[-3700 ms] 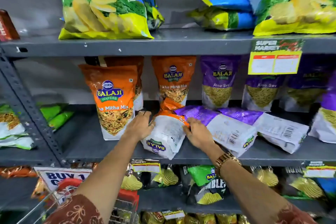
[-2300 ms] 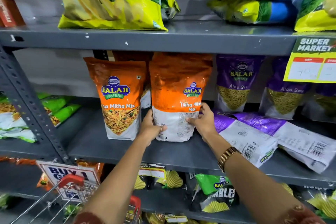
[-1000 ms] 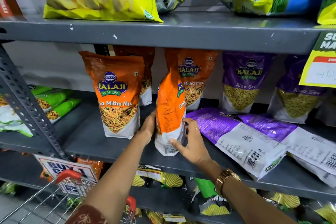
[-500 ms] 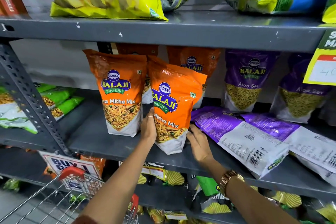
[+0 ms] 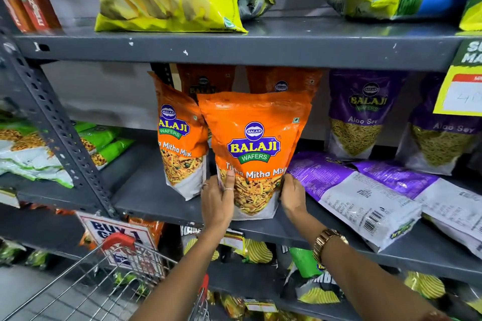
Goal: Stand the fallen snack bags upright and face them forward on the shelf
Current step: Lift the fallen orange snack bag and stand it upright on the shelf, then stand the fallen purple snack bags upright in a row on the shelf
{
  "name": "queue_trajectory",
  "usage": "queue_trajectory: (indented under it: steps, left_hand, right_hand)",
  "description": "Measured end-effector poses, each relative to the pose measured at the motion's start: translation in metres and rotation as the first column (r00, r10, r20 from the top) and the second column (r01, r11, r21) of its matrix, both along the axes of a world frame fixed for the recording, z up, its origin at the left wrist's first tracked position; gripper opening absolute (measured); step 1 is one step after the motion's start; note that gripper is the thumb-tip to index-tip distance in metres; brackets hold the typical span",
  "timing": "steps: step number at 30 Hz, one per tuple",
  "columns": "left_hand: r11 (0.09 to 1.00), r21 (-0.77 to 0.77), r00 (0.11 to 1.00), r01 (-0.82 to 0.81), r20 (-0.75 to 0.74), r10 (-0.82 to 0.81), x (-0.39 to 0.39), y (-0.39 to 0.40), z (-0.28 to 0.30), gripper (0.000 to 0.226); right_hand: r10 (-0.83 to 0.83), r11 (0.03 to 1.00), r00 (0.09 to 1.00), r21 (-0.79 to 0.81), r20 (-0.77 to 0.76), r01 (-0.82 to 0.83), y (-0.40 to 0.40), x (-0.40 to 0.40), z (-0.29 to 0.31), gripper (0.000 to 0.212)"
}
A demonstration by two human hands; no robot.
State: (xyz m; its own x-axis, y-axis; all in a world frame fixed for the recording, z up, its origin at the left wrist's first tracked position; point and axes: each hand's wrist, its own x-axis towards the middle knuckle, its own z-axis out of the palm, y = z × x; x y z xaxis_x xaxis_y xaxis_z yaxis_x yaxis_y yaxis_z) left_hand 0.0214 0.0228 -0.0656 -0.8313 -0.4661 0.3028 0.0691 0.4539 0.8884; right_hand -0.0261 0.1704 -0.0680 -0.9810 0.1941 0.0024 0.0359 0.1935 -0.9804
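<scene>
The orange snack bag is held upright, front facing out, on the grey shelf — clasped at its lower edges by the left hand and right hand.

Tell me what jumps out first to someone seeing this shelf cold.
The orange snack bag at the middle shelf's front edge, upright and label forward, with the left hand and right hand clasping its lower sides. Right of it, two purple bags lie flat, backs up, barcodes showing.
</scene>
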Motion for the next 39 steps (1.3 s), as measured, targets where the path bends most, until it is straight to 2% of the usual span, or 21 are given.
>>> queue_trajectory:
  steps: [2,5,9,12,16,21,26,30,34,37,39]
  left_hand:
    - [1.0,-0.009,1.0,0.011,-0.002,-0.011,0.007,-0.001,0.0,0.074]
    - [1.0,-0.012,1.0,0.006,0.014,-0.006,0.017,-0.002,-0.001,0.066]
    - [1.0,0.002,1.0,0.004,0.03,-0.004,0.024,-0.002,0.002,0.071]
    - [1.0,0.002,0.999,-0.005,0.034,0.005,0.025,-0.003,0.006,0.069]
    - [0.992,-0.039,0.989,-0.12,-0.094,0.116,0.027,-0.002,0.014,0.046]
    - [0.986,-0.033,0.946,-0.164,-0.288,0.148,0.025,0.01,0.037,0.024]
    - [0.991,-0.083,0.933,-0.108,-0.352,0.072,0.023,0.036,0.044,0.028]
    - [0.998,-0.046,0.94,-0.034,-0.342,0.017,0.023,0.065,0.045,0.025]
    - [1.0,-0.024,0.962,0.01,-0.273,-0.016,0.024,0.09,0.044,0.02]
    - [0.998,0.023,0.984,0.063,-0.171,-0.058,0.021,0.111,0.04,0.007]
    - [0.993,0.071,0.995,0.095,-0.02,-0.094,0.013,0.125,0.034,0.008]
  right_hand:
    - [-0.017,0.999,1.0,0.033,0.021,0.016,-0.003,-0.002,0.0,0.037]
    - [-0.023,0.998,0.998,0.06,0.056,0.02,-0.007,-0.004,0.004,0.047]
    - [-0.033,0.996,0.995,0.084,0.091,0.026,-0.006,-0.007,0.009,0.051]
    - [-0.046,0.99,0.997,0.139,0.061,0.038,-0.001,-0.005,0.012,0.048]
    - [-0.111,0.979,0.994,0.171,-0.013,0.111,0.011,-0.006,0.02,0.041]
    - [-0.151,0.979,0.986,0.131,-0.068,0.159,0.034,-0.01,0.031,0.032]
    - [-0.257,0.937,0.959,0.211,-0.12,0.277,0.065,-0.006,0.049,0.027]
    - [-0.326,0.891,0.931,0.274,-0.166,0.361,0.095,0.002,0.059,0.026]
    - [-0.327,0.857,0.933,0.37,-0.151,0.36,0.123,0.006,0.061,0.026]
    - [-0.325,0.826,0.94,0.452,-0.109,0.338,0.143,0.008,0.06,0.024]
    - [-0.296,0.802,0.954,0.53,-0.052,0.277,0.156,0.006,0.057,0.021]
